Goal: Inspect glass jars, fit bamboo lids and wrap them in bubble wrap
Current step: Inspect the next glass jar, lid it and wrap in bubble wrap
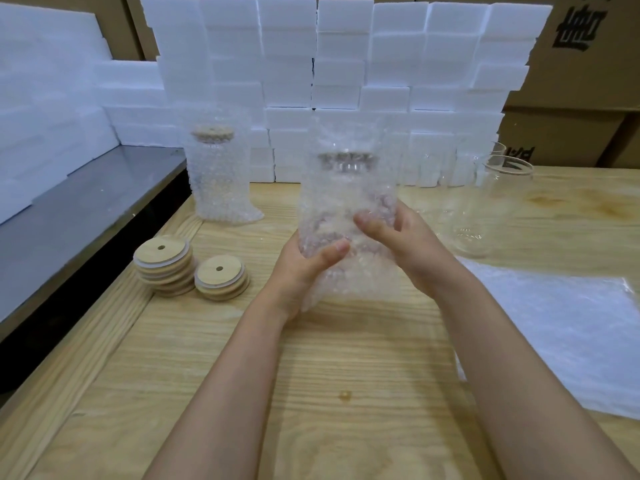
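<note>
A glass jar wrapped in bubble wrap (346, 188) is held upright above the wooden table (346, 358); a lid shows dimly through the wrap near its top. My left hand (304, 268) grips its lower left side, thumb across the front. My right hand (398, 240) grips its right side, fingers curled over the wrap. A second wrapped jar with a bamboo lid (220, 178) stands at the back left. Two stacks of bamboo lids (164, 263) (221, 277) lie left of my hands. Bare glass jars (485, 206) stand at the right.
A pile of flat bubble wrap sheets (561, 334) lies at the right edge of the table. White foam blocks (346, 64) are stacked along the back, with cardboard boxes (588, 64) behind. A grey metal surface (86, 209) runs along the left.
</note>
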The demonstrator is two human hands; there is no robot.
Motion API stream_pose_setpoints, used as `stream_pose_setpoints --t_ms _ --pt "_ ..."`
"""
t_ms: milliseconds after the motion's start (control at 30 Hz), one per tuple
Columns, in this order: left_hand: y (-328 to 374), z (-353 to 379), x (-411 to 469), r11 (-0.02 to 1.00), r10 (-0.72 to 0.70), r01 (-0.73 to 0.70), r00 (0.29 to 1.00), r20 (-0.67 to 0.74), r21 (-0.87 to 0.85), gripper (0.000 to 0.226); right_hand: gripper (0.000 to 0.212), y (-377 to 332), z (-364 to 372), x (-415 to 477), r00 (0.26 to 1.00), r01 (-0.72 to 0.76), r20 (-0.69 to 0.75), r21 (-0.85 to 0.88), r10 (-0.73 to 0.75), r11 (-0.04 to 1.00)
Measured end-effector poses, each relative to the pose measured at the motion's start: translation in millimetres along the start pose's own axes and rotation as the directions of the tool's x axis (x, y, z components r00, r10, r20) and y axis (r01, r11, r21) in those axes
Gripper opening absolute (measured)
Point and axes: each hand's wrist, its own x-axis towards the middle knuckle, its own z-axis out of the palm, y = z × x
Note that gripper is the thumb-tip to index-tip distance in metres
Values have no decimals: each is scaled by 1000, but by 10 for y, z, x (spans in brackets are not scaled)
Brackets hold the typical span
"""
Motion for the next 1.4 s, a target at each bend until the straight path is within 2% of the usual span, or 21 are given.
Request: stream_pose_setpoints --t_ms 67,133,200,267,300,400,433,500,567,633,733,867,1000,1067,1167,1267,1333,1400 --pt "2 -26 -9 999 -9 9 1000 7 40 102 53 40 11 18 999 35 16 34 -36 999" --pt "11 -51 -13 996 -16 16 1000 -6 91 92 56 72 -5 29 999 45 7 78 -46 996" --pt "10 -88 -12 987 -12 16 1000 -27 157 69 58 94 0 21 998 64 -6 103 -63 993" --pt "21 -137 -25 973 13 -3 999 -39 229 47 57 110 40 11 996 82 -45 68 -79 994" --pt "24 -152 -30 966 39 -24 998 -52 259 43 58 118 65 10 994 88 -77 51 -84 995" --pt "8 -163 -32 957 117 -65 978 -172 284 65 63 127 180 9 974 92 -208 11 -87 996" --pt "2 -152 -32 945 167 -88 957 -235 314 66 64 135 219 11 961 82 -262 -19 -84 996" --pt "-16 -124 -34 897 295 -145 900 -320 418 57 64 140 296 10 930 79 -355 -57 -94 995" --pt "-30 -90 -39 861 371 -202 877 -306 466 45 66 143 369 0 905 80 -407 -125 -125 989" --pt "-42 -30 -54 869 370 -223 886 -280 441 37 62 176 414 11 888 64 -438 -185 -141 981" --pt "-32 19 -71 907 337 -224 893 -298 357 30 62 152 497 -2 889 54 -444 -147 -115 988" --pt "2 33 -95 926 309 -217 907 -286 310 64 52 91 573 -42 901 125 -412 -43 -132 991" --pt "-53 -5 -56 954 248 -184 927 -281 236 93 44 71 579 -84 912 231 -346 -14 -222 973" --pt "-46 -9 -29 962 234 -183 937 -261 204 94 39 59 599 -102 922 273 -292 21 -255 962" --pt "-5 -56 -17 970 229 -199 943 -240 141 80 25 40 623 -109 939 301 -221 167 -262 939" --pt "44 -74 -34 982 179 -157 949 -259 103 82 12 56 571 -113 921 344 -285 273 -266 899" --pt "34 -64 -42 989 143 -126 944 -296 77 82 13 113 541 -116 883 364 -380 187 -274 913" --pt "20 -57 -42 993 113 -99 942 -316 60 77 26 191 511 -122 860 346 -417 55 -294 936"
